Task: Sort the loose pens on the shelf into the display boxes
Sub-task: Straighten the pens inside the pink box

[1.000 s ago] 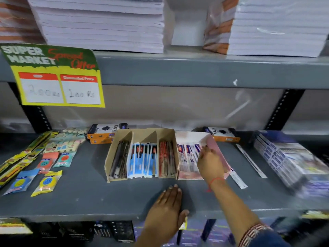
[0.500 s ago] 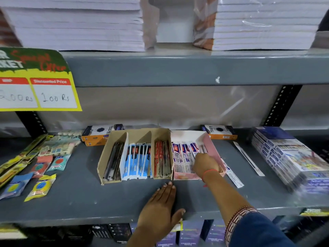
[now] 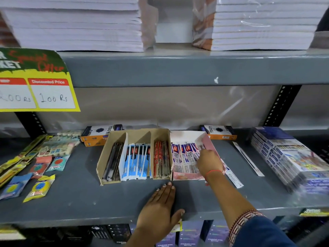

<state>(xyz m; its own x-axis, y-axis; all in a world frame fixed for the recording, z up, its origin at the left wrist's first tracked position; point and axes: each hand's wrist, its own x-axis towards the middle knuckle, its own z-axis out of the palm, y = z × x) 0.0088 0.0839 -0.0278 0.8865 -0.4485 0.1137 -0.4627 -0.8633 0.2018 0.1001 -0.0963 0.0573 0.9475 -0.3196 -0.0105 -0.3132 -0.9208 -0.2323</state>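
While the left hand (image 3: 160, 209) lies flat and empty, palm down, on the grey shelf (image 3: 80, 202), the right hand (image 3: 209, 162) reaches into the pink display box (image 3: 210, 145), fingers on the packaged pens (image 3: 183, 157); grasp or just touch, cannot tell. Brown divided box (image 3: 135, 155) touches it on the left. Two loose pens (image 3: 231, 175) lie on the shelf right of the pink box.
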